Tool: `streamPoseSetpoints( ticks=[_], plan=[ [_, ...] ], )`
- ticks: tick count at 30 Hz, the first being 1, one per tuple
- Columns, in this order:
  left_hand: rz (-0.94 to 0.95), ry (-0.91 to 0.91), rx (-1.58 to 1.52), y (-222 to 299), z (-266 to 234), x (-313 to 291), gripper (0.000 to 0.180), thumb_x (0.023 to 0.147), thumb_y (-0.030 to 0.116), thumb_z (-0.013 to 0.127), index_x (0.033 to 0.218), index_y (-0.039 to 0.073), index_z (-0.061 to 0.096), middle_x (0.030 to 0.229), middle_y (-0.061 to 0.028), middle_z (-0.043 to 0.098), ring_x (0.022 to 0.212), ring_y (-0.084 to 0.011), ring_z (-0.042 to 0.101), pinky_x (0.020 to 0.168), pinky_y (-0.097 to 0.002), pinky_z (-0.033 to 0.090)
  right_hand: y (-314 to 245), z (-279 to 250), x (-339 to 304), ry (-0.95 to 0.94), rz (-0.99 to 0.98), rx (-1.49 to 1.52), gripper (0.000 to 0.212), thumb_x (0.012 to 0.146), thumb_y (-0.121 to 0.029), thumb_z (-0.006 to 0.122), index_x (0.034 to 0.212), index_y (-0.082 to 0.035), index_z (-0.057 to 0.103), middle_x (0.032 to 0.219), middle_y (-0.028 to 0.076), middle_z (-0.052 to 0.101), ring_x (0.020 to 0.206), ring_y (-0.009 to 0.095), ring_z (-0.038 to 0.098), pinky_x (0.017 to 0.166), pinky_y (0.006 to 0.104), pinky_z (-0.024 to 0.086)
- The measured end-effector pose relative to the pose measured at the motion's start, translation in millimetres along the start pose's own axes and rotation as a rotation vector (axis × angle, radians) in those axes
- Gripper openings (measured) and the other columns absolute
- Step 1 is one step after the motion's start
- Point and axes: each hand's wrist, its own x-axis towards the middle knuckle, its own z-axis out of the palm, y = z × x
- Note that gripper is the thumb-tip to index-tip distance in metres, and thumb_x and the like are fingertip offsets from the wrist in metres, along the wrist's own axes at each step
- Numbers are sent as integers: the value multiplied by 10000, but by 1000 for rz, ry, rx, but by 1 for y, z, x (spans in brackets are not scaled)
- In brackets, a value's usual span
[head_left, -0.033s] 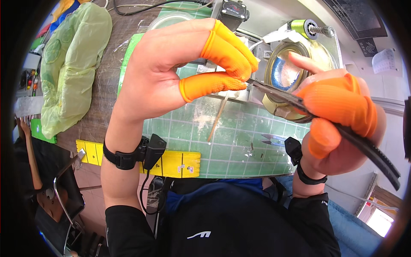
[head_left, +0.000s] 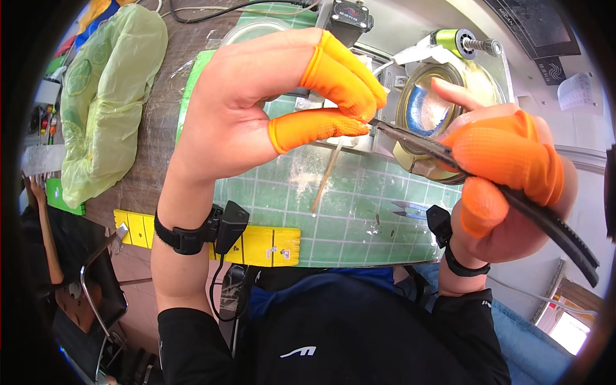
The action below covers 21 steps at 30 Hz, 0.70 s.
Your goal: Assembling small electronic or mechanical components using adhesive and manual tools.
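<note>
My left hand [head_left: 256, 106] wears orange finger covers. Its thumb and forefinger are pinched together, right at the thin tip of a long dark tool; anything small between those fingertips is hidden. My right hand [head_left: 513, 179], also in orange finger covers, is closed around the middle of this slim, dark tool [head_left: 545, 218], whose exact kind I cannot make out. The tool slants from the left fingertips down to the lower right, where its ridged end sticks out past my palm. My right forefinger is bare and points up over a round metal-rimmed part [head_left: 428, 106].
A green gridded mat [head_left: 359, 224] bears pale powder, a thin wooden stick [head_left: 327, 176] and small blue-handled snips [head_left: 412, 210]. Yellow ruler-like strip [head_left: 269, 246] lies along the near edge. A green thread spool [head_left: 454, 43] stands behind; a yellow-green plastic bag [head_left: 109, 102] lies left.
</note>
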Motion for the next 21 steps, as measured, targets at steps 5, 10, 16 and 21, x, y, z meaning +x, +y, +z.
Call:
streamPoseSetpoints(
  ticks=[5, 10, 16, 21],
  plan=[
    [-13, 4, 2, 0, -1, -2, 98, 771, 12, 771, 844, -2, 707, 900, -135, 725, 886, -286, 714, 1001, -522, 527, -11, 8, -7, 82, 219, 78, 568, 927, -481, 684, 880, 78, 597, 782, 168, 588, 727, 280, 630, 797, 621, 588],
    [-12, -5, -34, 0, 0, -2, 123, 772, 7, 776, 869, -4, 702, 925, -146, 724, 890, -290, 714, 999, -517, 533, -10, 12, -6, 175, 298, 9, 552, 911, -442, 719, 900, 100, 615, 795, 187, 624, 745, 295, 643, 825, 619, 580],
    [-34, 33, -27, 2, 0, -7, 135, 755, -32, 779, 856, -5, 693, 926, -147, 720, 888, -284, 710, 914, -469, 584, 2, -2, -3, 147, 34, 61, 439, 973, -357, 645, 978, 77, 584, 776, 182, 614, 718, 287, 613, 817, 623, 586],
    [-4, 0, 8, 4, -3, -4, 149, 748, -46, 777, 863, -9, 689, 928, -154, 713, 913, -278, 703, 885, -460, 588, 15, -106, -33, -190, 2, 630, 537, 954, -421, 641, 1219, 21, 493, 1148, 152, 521, 1060, 316, 519, 895, 555, 385]
  ],
)
